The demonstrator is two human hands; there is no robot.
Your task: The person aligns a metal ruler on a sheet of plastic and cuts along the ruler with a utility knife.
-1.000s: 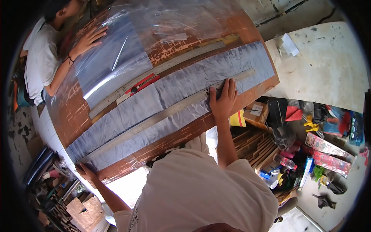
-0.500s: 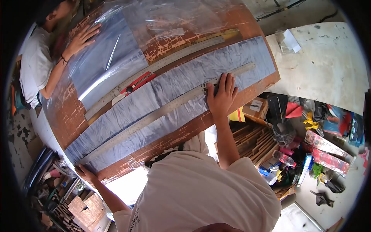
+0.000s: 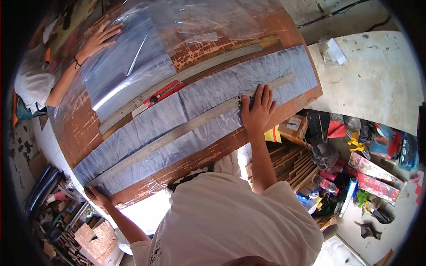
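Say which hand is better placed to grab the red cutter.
Likely the right hand: it rests on the lower ruler, nearer the cutter; the left hand sits farther off, by that ruler's end.

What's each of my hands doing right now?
Left hand: at the near ruler's left end, grip can't be told.
Right hand: open, fingers spread, pressed on that ruler near its right end.

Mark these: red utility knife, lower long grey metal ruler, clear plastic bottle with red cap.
Red utility knife (image 3: 172, 88): head view, on the handle.
Lower long grey metal ruler (image 3: 204, 118): head view, near mid-length.
Clear plastic bottle with red cap (image 3: 326, 184): head view, on the body.
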